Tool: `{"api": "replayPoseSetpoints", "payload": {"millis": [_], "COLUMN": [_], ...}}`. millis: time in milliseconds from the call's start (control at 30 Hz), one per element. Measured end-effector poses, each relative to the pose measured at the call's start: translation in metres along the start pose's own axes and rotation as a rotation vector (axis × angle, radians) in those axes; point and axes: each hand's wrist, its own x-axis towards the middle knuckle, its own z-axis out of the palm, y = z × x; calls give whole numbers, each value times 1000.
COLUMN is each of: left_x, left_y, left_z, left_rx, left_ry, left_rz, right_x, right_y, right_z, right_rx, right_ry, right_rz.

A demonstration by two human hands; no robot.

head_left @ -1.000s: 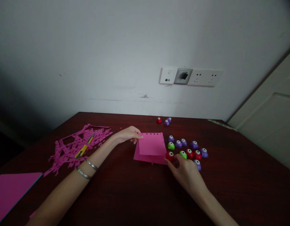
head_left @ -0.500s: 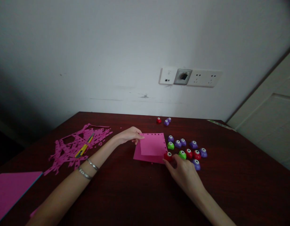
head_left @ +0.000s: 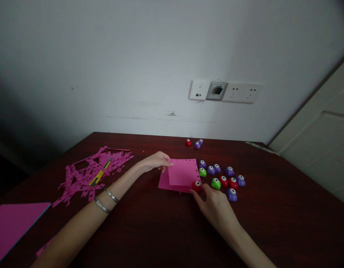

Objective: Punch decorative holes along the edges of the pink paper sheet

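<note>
My left hand (head_left: 158, 162) pinches the upper left corner of a pink sheet of paper (head_left: 184, 172). Small punched holes run along that sheet's far and right edges, and part of it lies over or folds onto a lower pink layer (head_left: 164, 183). At the near right corner, my right hand (head_left: 213, 204) has its thumb and fingers closed around a small red paper punch (head_left: 196, 186). Just right of the sheet sit a green paper punch (head_left: 202, 172) and a purple paper punch (head_left: 202, 164). Whether the red punch bites the paper cannot be seen.
Several more punches spread to the right, among them another green punch (head_left: 216, 183). A red punch (head_left: 188, 142) stands near the wall. Pink paper scraps (head_left: 77, 182) hold a yellow utility knife (head_left: 101, 173). A pink sheet stack (head_left: 15, 227) lies at the left edge.
The pink paper has shifted slightly right in my left hand. My right hand has moved a little left with the red punch, further over the paper's corner.
</note>
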Motion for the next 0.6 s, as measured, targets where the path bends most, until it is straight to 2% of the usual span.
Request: {"api": "replayPoseSetpoints", "payload": {"millis": [233,600], "left_x": [0,2], "left_y": [4,-5], "left_z": [4,8], "left_rx": [19,42], "left_ry": [-3,-13], "left_rz": [-31,-59], "right_x": [-1,0], "right_y": [-5,-11], "right_z": [-1,0], "right_rx": [-15,-41], "right_ry": [-11,-90], "right_rz": [-17,-9]}}
